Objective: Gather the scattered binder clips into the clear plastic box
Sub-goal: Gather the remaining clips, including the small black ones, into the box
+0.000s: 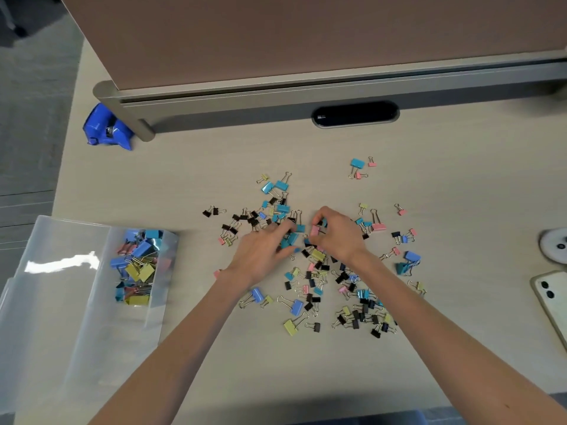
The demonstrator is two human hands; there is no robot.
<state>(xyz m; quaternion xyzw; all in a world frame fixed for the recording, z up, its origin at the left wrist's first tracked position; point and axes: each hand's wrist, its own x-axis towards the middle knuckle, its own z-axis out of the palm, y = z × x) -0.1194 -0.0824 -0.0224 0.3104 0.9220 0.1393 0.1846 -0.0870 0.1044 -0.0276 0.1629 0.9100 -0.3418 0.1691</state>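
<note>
Several binder clips [310, 271] in black, blue, teal, yellow and pink lie scattered over the middle of the desk. The clear plastic box [76, 289] stands at the left, with several larger clips [138, 262] inside it. My left hand [264, 253] is down in the pile, fingers curled round teal clips [291, 239]. My right hand [337, 234] is beside it, fingers curled, pinching a pink clip [315, 230].
A blue tape dispenser [107, 127] sits at the back left by the partition's foot [122, 102]. A cable slot [356, 114] is at the back. A phone [552, 302] and a white round object [555, 245] lie at the right edge.
</note>
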